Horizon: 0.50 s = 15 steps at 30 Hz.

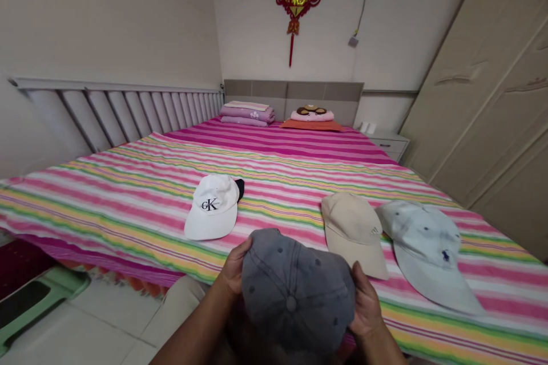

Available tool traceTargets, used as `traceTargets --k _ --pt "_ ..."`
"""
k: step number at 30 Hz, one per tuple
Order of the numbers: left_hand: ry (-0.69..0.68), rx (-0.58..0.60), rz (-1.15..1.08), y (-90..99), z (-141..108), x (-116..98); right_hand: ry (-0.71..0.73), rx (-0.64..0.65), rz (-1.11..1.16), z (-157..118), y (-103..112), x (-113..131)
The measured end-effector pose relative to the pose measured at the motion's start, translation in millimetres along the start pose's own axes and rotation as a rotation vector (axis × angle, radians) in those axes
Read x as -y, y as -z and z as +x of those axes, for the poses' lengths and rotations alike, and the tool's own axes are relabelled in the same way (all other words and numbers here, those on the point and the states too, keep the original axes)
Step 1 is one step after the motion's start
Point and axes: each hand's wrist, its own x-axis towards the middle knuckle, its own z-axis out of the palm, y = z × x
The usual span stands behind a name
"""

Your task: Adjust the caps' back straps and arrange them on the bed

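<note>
A dark grey baseball cap (299,291) is held up near me, its crown and top button facing the camera. My left hand (235,267) grips its left edge, and my right hand (366,302) has hold of the right edge; fingers of both are partly hidden by the cloth. On the striped bed sheet (141,205) beyond lies a white cap (214,205) with black letters and a black cap part showing behind it. To the right rest a beige cap (353,228) and, beside it, a pale blue-white cap (428,251) with a small dark logo.
Folded purple bedding (248,114) and a pink pile (312,117) sit by the headboard (295,94). A railing (115,114) runs along the left wall. A green stool (47,302) stands on the tiled floor at left; a nightstand (389,142) and wardrobe (483,97) are at right.
</note>
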Motion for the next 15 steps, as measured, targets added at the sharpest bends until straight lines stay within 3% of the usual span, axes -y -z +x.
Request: traceTargets --k 4,9,15 --pt "-0.104 -0.023 0.066 -2.2 -4.2 -3.1 0.012 -0.028 -0.043 -4.8 1.8 -6.9" --pt "-0.126 0.099 0.162 -7.0 -8.2 -1.9 0.049 0.051 -0.059 -8.9 3.5 -13.4" --pt "-0.164 0.037 0.274 -16.5 -10.9 -1.6 0.037 0.019 -0.084 -12.3 0.0 -11.3"
